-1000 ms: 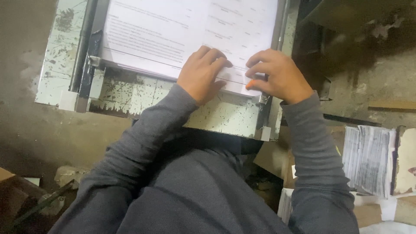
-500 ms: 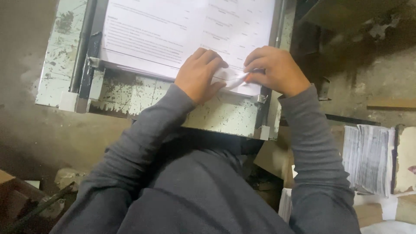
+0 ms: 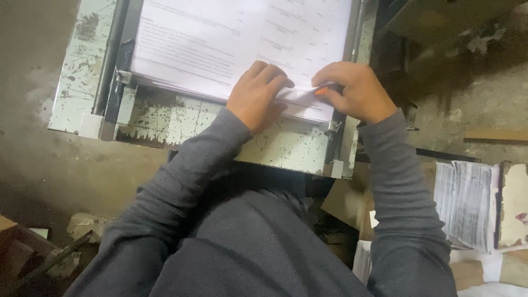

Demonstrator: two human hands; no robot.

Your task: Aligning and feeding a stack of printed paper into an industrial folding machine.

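Barely shifted: your left hand (image 3: 257, 94) lies flat, pinning the stack (image 3: 242, 41) on the desk (image 3: 165, 118); right hand (image 3: 352, 91) pinches its near corner. Keep edges square.

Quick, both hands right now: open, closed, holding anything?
Left hand: fingers curled, pressing flat on the paper stack, gripping nothing.
Right hand: closed, pinching a small orange object against the stack's near corner.
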